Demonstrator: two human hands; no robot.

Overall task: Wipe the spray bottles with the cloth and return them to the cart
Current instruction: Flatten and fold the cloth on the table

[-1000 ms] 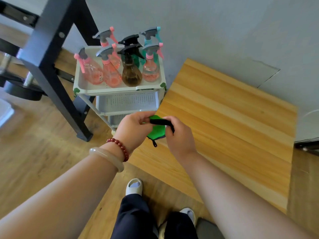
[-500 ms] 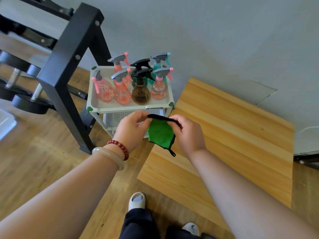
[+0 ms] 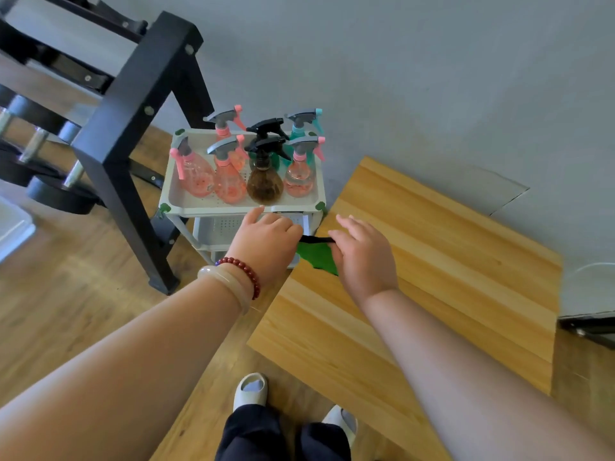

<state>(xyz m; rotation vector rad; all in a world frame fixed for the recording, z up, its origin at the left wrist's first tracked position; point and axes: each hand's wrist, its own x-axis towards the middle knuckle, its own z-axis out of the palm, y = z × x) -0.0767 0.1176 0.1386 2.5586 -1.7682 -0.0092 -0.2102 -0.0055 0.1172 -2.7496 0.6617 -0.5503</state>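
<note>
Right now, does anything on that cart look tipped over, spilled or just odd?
Nothing stands out. The bottles stand upright on the cart, no spill shows, and the left hand and right hand hold the cloth between them.

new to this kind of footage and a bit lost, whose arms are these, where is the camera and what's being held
There is no machine here. A person works with bare hands, and the one camera sits on their head, looking forward and down. That is why both arms reach in from the bottom edge and their feet show below.

The left hand, with bracelets on its wrist, and the right hand hold a green cloth between them by its black edge.

Just ahead stands a small white cart. Its top tray holds the spray bottles, mostly pink, plus a brown bottle. A wooden table is on the right, and a black rack on the left.
</note>
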